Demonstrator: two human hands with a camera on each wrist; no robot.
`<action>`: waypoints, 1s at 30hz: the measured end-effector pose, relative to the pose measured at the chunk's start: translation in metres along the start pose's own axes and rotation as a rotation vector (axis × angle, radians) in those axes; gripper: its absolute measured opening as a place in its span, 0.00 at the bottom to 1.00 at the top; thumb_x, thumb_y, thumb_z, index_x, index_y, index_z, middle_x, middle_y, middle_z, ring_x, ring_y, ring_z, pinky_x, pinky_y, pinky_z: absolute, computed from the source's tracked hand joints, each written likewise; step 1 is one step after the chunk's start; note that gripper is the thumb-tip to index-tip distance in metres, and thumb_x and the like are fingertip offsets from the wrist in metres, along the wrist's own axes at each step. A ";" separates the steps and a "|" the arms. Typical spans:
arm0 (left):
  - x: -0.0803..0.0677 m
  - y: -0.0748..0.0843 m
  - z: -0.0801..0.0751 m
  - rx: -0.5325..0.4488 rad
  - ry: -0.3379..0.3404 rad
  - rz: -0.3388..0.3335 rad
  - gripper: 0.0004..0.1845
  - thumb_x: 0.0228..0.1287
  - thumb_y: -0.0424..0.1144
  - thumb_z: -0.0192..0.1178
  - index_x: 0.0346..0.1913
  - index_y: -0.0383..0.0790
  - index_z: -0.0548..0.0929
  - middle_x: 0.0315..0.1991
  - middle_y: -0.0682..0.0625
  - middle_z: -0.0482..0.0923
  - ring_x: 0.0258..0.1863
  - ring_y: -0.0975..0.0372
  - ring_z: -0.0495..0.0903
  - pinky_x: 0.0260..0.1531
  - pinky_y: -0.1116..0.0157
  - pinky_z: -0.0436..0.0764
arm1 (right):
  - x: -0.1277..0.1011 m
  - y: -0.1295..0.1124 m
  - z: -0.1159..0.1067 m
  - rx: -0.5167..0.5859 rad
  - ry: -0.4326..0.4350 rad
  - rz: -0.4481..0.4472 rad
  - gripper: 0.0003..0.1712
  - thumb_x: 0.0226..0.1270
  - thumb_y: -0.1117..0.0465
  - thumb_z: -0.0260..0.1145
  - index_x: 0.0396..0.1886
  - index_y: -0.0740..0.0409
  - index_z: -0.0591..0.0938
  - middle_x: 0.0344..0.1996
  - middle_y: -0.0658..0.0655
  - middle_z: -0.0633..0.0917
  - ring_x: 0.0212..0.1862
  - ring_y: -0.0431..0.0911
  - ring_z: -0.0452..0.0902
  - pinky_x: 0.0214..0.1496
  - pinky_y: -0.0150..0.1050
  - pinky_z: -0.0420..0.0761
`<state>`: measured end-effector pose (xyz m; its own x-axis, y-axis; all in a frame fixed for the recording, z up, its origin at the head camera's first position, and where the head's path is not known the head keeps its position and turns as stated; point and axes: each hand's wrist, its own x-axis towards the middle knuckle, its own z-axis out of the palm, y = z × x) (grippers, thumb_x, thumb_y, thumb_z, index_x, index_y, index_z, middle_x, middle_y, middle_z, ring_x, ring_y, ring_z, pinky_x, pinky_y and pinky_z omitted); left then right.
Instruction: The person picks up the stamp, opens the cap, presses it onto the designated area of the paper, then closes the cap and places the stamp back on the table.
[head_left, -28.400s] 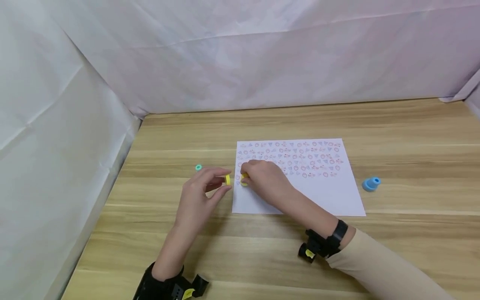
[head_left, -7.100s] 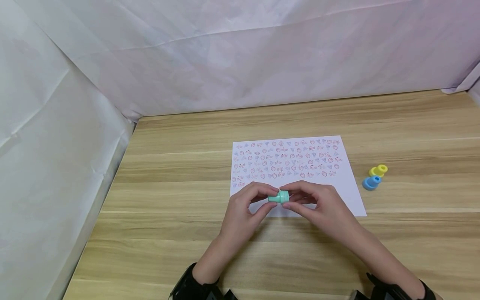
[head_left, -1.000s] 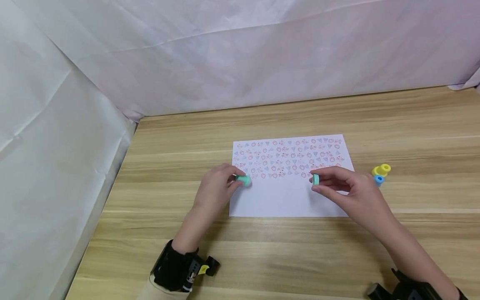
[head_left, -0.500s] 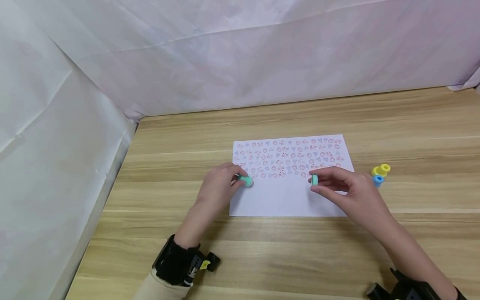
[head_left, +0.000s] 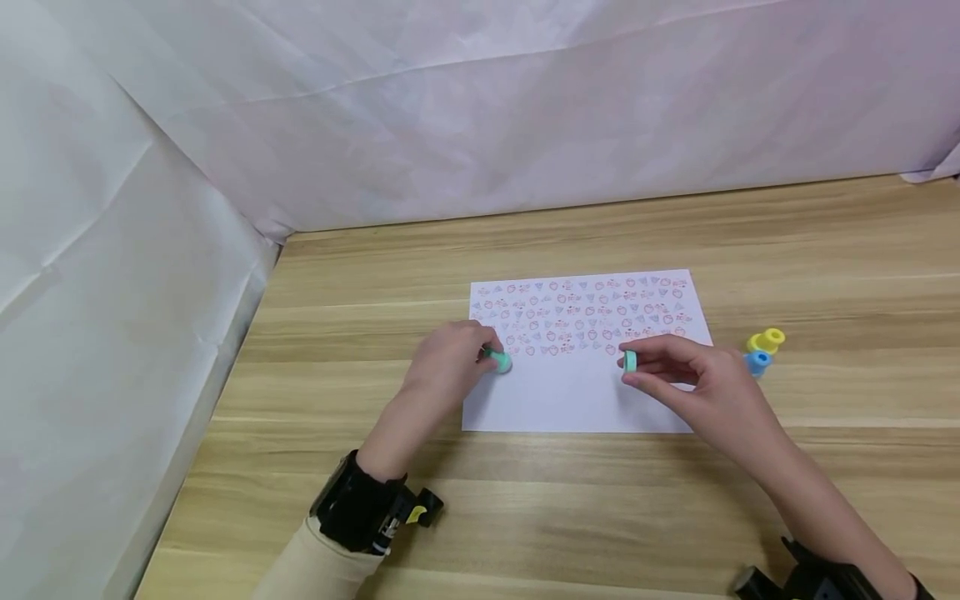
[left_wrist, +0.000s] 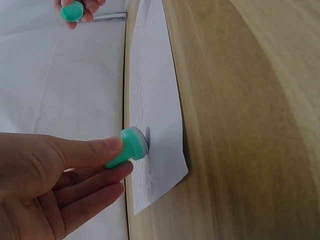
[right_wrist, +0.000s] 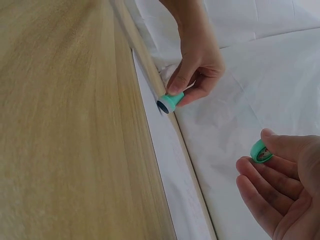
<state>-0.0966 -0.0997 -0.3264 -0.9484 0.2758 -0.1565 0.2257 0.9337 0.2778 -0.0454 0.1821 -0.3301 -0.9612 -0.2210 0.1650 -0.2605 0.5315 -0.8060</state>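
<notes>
green stamp (head_left: pixel 498 361) tilted in left hand (head_left: pixel 448 367)

We see bright, even, diffuse light with soft, faint shadows under the forearms on the bench (head_left: pixel 525 517). The head view is sharp; both wrist views blur slightly toward their edges.

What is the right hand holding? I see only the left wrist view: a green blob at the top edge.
Observer: Right wrist view: the right hand pinches a green stamp cap.
Operator: Any other stamps?
Observer: Head view: a yellow stamp and a blue stamp are right of the paper.
Operator: The green stamp, its face?
Observer: Right wrist view: that face is dark.
</notes>
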 end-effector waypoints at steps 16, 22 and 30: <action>0.006 0.012 -0.005 0.101 -0.080 0.043 0.05 0.61 0.40 0.71 0.38 0.47 0.88 0.37 0.55 0.86 0.36 0.64 0.78 0.39 0.70 0.82 | 0.000 -0.001 0.000 -0.022 -0.005 -0.007 0.15 0.61 0.62 0.74 0.48 0.57 0.86 0.38 0.52 0.90 0.37 0.27 0.84 0.44 0.16 0.81; 0.010 0.016 -0.006 0.126 -0.101 0.042 0.05 0.62 0.38 0.69 0.40 0.46 0.88 0.40 0.54 0.87 0.37 0.64 0.79 0.41 0.68 0.83 | 0.000 -0.001 0.000 -0.019 -0.005 -0.011 0.15 0.61 0.62 0.74 0.48 0.56 0.86 0.38 0.52 0.90 0.37 0.27 0.84 0.44 0.16 0.81; 0.013 0.021 -0.009 0.190 -0.122 0.074 0.04 0.64 0.36 0.68 0.41 0.45 0.88 0.40 0.54 0.87 0.36 0.63 0.80 0.36 0.69 0.83 | 0.001 -0.001 -0.001 -0.017 -0.012 -0.010 0.14 0.62 0.62 0.73 0.48 0.56 0.86 0.39 0.52 0.90 0.37 0.28 0.84 0.44 0.17 0.81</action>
<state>-0.1064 -0.0779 -0.3144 -0.8963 0.3598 -0.2593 0.3423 0.9329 0.1116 -0.0461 0.1819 -0.3284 -0.9573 -0.2366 0.1663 -0.2722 0.5429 -0.7945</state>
